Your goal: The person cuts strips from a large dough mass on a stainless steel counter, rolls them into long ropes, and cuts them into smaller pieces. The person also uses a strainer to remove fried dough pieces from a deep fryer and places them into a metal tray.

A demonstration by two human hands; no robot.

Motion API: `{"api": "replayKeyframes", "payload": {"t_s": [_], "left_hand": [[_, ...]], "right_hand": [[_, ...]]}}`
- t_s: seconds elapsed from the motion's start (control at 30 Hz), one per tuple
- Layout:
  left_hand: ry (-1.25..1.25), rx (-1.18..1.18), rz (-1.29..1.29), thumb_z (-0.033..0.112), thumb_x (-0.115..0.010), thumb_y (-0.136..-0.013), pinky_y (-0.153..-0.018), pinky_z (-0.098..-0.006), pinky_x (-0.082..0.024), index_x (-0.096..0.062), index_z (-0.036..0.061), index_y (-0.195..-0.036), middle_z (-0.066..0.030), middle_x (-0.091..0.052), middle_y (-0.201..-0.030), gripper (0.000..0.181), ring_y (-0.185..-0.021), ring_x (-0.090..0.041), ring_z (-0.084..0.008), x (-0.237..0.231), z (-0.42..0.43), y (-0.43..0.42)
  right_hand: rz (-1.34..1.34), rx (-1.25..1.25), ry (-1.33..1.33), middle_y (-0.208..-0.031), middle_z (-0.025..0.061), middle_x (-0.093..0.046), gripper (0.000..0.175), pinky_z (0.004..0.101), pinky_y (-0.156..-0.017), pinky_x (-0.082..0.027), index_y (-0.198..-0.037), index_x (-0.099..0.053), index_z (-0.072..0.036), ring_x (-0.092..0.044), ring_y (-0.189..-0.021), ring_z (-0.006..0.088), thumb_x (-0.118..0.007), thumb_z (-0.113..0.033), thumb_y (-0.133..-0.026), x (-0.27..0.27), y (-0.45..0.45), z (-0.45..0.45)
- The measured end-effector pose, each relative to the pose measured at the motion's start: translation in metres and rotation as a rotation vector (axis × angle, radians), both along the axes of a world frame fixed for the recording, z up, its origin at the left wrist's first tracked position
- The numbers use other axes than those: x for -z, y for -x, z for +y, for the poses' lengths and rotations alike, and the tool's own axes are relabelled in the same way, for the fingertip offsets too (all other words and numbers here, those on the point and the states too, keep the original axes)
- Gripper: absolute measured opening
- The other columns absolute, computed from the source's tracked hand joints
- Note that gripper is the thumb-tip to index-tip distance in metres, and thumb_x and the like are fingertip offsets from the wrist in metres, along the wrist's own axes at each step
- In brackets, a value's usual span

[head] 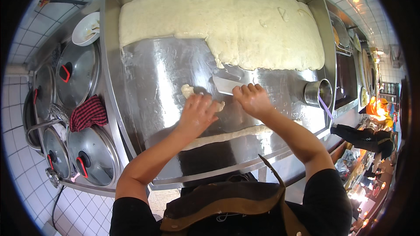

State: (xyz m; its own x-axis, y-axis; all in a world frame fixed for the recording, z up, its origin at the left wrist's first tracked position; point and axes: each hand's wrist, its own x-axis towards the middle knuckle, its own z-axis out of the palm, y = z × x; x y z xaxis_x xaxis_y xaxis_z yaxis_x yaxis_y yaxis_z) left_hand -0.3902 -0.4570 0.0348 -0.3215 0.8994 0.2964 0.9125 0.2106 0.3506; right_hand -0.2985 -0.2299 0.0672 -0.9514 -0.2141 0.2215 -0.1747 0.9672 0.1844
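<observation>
My right hand (254, 101) grips the handle end of a metal dough scraper or wide blade (225, 85), which lies low over the steel worktop (147, 105). To its left, my left hand (200, 111) rests over a small piece of dough (187, 90); dough shows on both sides of the fingers, and the palm side is hidden. A large slab of dough (183, 11) covers the far part of the worktop, with a stepped, ragged near edge. A long thin strip of dough (229, 136) lies across the near side, passing behind my forearms.
A steel cup (317, 93) with a purple-handled utensil stands at the right. On the left are glass-lidded pots (77, 75), a red checked cloth (88, 114) and a white bowl (86, 29). Raised metal walls border the worktop. A person in dark clothes (364, 139) is far right.
</observation>
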Motion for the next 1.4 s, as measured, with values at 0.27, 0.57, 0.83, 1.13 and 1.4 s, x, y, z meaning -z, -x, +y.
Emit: {"api": "replayKeyframes", "payload": {"t_s": [0.27,0.57,0.83,1.13,1.4], "left_hand": [[0.176,0.021,-0.015,0.036,-0.071,-0.080,-0.079,-0.0391,-0.043,-0.064,0.0097,-0.094,-0.0056,-0.058,-0.095,0.030,-0.093,-0.054,-0.0250,0.006,0.004,0.023],[-0.101,-0.206,-0.192,0.022,-0.070,-0.083,-0.070,-0.0409,-0.047,-0.068,0.0081,-0.089,-0.0100,-0.062,-0.084,0.015,-0.078,-0.060,-0.0298,-0.011,0.027,0.041],[-0.102,-0.515,-0.502,0.020,-0.064,-0.091,-0.081,-0.0365,-0.053,-0.058,0.0068,-0.128,-0.0157,-0.066,-0.109,0.040,-0.090,-0.068,-0.0284,0.018,0.121,0.116],[0.229,-0.033,-0.429,0.020,-0.081,-0.073,-0.089,-0.0390,-0.045,-0.065,0.0119,-0.113,-0.0066,-0.060,-0.111,0.044,-0.104,-0.054,-0.0278,0.003,-0.023,0.066],[0.315,-0.175,-1.246,0.010,-0.080,-0.076,-0.075,-0.0294,-0.046,-0.056,0.0066,-0.084,0.0002,-0.060,-0.087,0.026,-0.083,-0.057,-0.0157,-0.041,-0.030,0.046]], "right_hand": [[-0.107,0.126,0.003,-0.078,0.0087,-0.062,0.019,0.0350,-0.059,-0.050,-0.095,-0.057,-0.006,-0.064,-0.070,0.0233,-0.060,-0.014,-0.079,0.028,0.059,0.016],[-0.174,0.567,0.735,-0.092,0.0194,-0.069,0.029,0.0373,-0.063,-0.054,-0.116,-0.060,-0.001,-0.069,-0.080,0.0272,-0.060,-0.018,-0.092,-0.024,0.070,0.082],[-0.102,0.360,0.128,-0.080,0.0101,-0.063,0.019,0.0391,-0.061,-0.052,-0.099,-0.060,-0.008,-0.063,-0.074,0.0280,-0.060,-0.014,-0.081,-0.004,0.052,0.025],[0.083,0.115,0.191,-0.123,0.0140,-0.059,0.043,0.0466,-0.092,-0.044,-0.129,-0.056,-0.008,-0.057,-0.110,0.0336,-0.060,-0.012,-0.086,0.022,0.006,0.013],[-0.507,0.340,1.341,-0.087,0.0081,-0.063,0.022,0.0302,-0.080,-0.048,-0.093,-0.059,-0.004,-0.061,-0.083,0.0229,-0.073,-0.006,-0.077,0.024,-0.009,-0.069]]}}
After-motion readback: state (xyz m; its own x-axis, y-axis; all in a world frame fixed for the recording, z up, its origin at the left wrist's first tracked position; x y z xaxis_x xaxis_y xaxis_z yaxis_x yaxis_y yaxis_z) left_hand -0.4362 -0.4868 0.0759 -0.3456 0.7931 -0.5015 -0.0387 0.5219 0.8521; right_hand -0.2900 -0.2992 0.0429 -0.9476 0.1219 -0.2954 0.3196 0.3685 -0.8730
